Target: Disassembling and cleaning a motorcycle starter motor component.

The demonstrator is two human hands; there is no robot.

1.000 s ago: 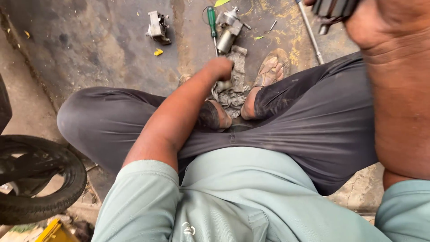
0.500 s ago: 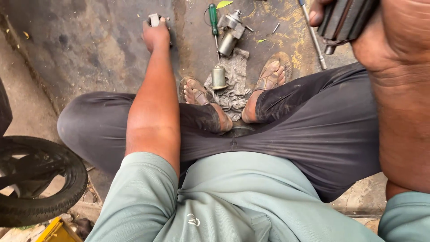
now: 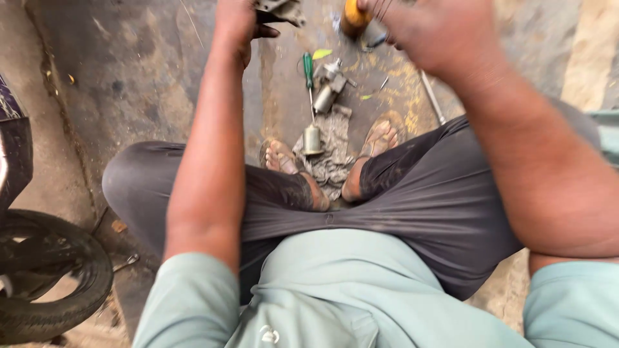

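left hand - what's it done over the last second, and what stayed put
The left hand left the rag between the feet, reached out to the small grey metal part on the floor, took hold of it and raised it. The right hand kept its grip on a dark part with an orange-handled tool. The green screwdriver, metal cylinder and tyre stayed put.

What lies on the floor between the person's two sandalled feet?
In the head view, a dirty grey rag lies between the feet, with a small metal cylinder standing on it.
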